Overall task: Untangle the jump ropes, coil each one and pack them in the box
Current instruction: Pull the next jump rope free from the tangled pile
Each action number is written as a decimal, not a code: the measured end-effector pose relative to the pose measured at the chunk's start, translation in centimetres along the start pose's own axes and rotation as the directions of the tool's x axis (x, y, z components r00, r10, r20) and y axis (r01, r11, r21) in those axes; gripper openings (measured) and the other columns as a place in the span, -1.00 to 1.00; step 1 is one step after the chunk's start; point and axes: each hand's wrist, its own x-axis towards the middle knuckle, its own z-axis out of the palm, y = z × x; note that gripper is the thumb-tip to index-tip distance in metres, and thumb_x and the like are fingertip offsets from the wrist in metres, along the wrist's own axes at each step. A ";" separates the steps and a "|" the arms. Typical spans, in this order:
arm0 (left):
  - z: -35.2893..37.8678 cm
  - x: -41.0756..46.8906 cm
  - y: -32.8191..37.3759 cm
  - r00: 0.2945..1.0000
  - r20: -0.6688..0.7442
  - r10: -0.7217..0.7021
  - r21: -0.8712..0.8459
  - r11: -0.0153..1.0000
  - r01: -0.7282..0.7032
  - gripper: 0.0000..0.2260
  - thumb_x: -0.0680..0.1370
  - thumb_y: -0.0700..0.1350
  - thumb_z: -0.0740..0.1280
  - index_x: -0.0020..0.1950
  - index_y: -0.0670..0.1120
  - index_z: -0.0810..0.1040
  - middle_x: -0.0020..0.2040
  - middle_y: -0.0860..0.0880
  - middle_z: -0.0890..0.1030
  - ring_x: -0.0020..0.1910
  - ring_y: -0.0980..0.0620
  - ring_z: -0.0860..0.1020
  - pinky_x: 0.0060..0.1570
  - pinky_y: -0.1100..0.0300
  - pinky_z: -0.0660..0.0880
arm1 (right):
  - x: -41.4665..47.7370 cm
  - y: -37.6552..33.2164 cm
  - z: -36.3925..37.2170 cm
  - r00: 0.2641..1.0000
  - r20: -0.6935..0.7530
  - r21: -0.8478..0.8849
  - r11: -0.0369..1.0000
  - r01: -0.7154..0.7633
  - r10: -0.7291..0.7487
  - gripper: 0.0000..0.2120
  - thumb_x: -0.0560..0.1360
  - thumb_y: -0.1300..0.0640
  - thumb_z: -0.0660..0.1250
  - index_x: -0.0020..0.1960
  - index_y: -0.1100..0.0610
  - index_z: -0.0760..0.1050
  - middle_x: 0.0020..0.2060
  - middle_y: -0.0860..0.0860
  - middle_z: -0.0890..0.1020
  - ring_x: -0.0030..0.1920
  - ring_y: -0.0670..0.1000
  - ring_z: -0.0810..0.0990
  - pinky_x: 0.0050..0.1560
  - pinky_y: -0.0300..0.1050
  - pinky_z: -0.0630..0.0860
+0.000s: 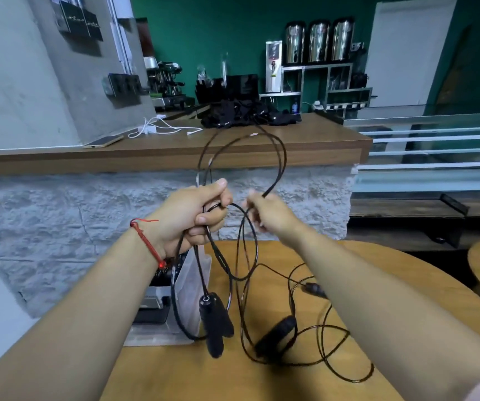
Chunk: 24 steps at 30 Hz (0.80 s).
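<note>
Two bare forearms enter from the bottom edge, the left one wearing a red string bracelet. The left hand is clenched around a gathered bundle of thin black jump-rope cord. The right hand is motion-blurred and appears to pinch one strand at its fingertips; the exact finger position cannot be told. The cord is held in the air above the round wooden table, with further strands trailing onto the tabletop.

Orientation: the large loop above the hands stands upright, long axis near vertical, apex away from the camera. Two black foam handles hang below the left hand, long axes near vertical, cord ends up. A third handle, blurred, is tilted diagonally. A fourth handle lies near flat on the table.

Progress (judgement): untangling is under way. Strands cross each other at several points, and no finished coil is visible. The translucent plastic box at the table's left edge holds dark items that cannot be identified. Coiling and packing remain to be done
</note>
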 end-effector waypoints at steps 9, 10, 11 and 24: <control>-0.7 2.7 -1.6 0.929 -0.369 0.042 0.172 0.985 0.024 -0.76 0.72 -0.04 0.25 0.30 -0.10 0.59 -0.49 0.06 0.30 -0.57 0.11 0.16 -0.55 0.29 0.07 | -0.8 -10.7 -5.0 0.972 -0.180 0.294 0.935 0.199 -0.150 -0.63 0.76 -0.09 0.16 0.03 0.10 0.63 -0.40 -0.03 0.51 -0.43 -0.04 0.43 -0.37 -0.15 0.46; -0.3 2.9 -1.6 0.924 -0.374 0.078 0.236 0.972 0.014 -0.75 0.71 -0.02 0.30 0.35 -0.05 0.58 -0.49 0.07 0.34 -0.55 0.10 0.19 -0.51 0.24 0.09 | -0.9 -11.4 -5.1 0.973 -0.173 0.341 0.917 0.206 -0.154 -0.63 0.75 -0.10 0.17 0.04 0.10 0.63 -0.40 -0.02 0.50 -0.43 -0.05 0.42 -0.38 -0.15 0.46; 0.1 3.1 -1.5 0.926 -0.361 0.113 0.290 0.957 -0.004 -0.72 0.69 0.01 0.35 0.39 0.00 0.56 -0.48 0.08 0.37 -0.54 0.10 0.23 -0.50 0.22 0.14 | -0.9 -11.9 -5.2 0.975 -0.155 0.372 0.905 0.207 -0.159 -0.63 0.75 -0.11 0.18 0.04 0.11 0.64 -0.40 -0.02 0.49 -0.44 -0.06 0.41 -0.40 -0.17 0.45; 4.0 6.6 -0.2 0.940 -0.242 0.238 0.571 0.819 -0.060 -0.56 0.73 0.16 0.21 -0.08 -0.15 0.64 -0.44 -0.04 0.30 -0.54 0.04 0.18 -0.54 0.24 0.11 | -2.8 -7.6 -4.9 0.985 0.033 0.382 0.913 0.142 -0.167 -0.58 0.64 0.14 0.39 0.47 0.04 0.43 0.04 -0.02 0.68 -0.05 -0.01 0.62 0.08 -0.01 0.56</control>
